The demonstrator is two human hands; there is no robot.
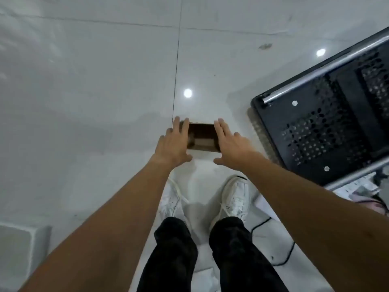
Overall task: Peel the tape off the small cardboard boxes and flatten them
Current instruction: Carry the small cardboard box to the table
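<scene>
A small brown cardboard box (pixel 202 137) is between my two hands above the white tiled floor, its open top facing me so I look into its dark inside. My left hand (pixel 173 143) lies flat against the box's left side with straight fingers. My right hand (pixel 230 144) lies flat against its right side, fingers straight and thumb spread. I cannot tell whether the box rests on the floor or is lifted. No tape is visible from here.
A black perforated chair seat (pixel 328 127) with metal rails stands at the right. My white shoes (pixel 233 199) and black trousers are below the hands. A black cable (pixel 288 251) and white sheets lie at lower right; a white object (pixel 19 249) sits lower left.
</scene>
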